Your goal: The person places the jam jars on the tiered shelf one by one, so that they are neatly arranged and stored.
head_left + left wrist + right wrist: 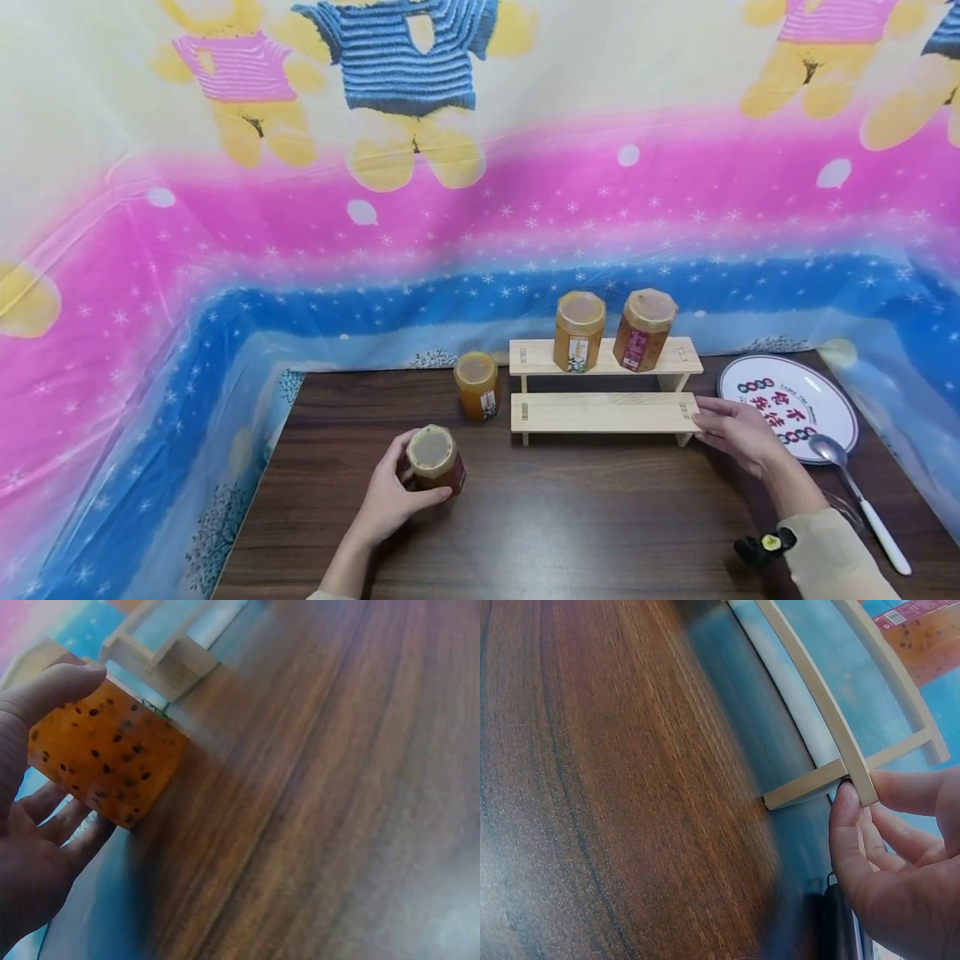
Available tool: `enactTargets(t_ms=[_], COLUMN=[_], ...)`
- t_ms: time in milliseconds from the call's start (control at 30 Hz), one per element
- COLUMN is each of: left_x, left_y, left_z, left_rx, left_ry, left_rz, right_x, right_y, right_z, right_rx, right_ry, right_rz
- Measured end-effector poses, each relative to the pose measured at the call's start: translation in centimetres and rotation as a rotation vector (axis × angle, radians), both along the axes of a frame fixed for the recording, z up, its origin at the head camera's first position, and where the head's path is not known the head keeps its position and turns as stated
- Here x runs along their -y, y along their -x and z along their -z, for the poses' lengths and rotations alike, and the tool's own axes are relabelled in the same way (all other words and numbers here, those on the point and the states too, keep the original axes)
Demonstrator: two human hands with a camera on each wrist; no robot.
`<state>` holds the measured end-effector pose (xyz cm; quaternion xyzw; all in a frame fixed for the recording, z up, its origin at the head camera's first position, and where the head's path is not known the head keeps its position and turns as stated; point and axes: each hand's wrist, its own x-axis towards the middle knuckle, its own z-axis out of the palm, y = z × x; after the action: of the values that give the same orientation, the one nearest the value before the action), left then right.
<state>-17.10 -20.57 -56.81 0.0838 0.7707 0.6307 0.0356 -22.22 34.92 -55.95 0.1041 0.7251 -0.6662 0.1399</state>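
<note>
My left hand [386,498] grips an eight-sided jar [433,457] with a pale lid, thumb on the near side and fingers round the far side. Dark seeds show in its orange filling in the left wrist view. At the right end of the lower step of a two-step wooden rack [592,412], my right hand [738,435] pinches the board between thumb and fingers. An amber jar [478,387] stands on the table left of the rack. Two more jars, one amber [580,333] and one with a dark red label [645,331], stand on the upper step.
A white oval plate [828,400] with red characters lies right of the rack. A spoon [870,508] with a white handle leans on its rim. Behind the dark wooden table [570,525] hangs a printed cloth [420,275].
</note>
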Motion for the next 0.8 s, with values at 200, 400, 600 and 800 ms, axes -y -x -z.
enactTargets(t_ms=[200, 400, 600, 800], left_x=[0.1, 0.1, -0.1, -0.2], left_y=[0.0, -0.1, -0.3, -0.3], left_z=[0.7, 1.5, 1.8, 1.8], left_rx=[0.021, 0.015, -0.009, -0.024], left_ry=[0.001, -0.017, -0.014, -0.013], left_rz=[-0.028, -0.079, -0.132, -0.161], right_x=[0.0, 0.0, 0.0, 0.0], right_y=[0.0, 0.0, 0.0, 0.0], right_z=[-0.1, 0.0, 0.0, 0.0], right_rx=[-0.002, -0.008, -0.009, -0.011], right_ry=[0.022, 0.029, 0.024, 0.014], right_rz=[0.000, 0.000, -0.002, -0.002])
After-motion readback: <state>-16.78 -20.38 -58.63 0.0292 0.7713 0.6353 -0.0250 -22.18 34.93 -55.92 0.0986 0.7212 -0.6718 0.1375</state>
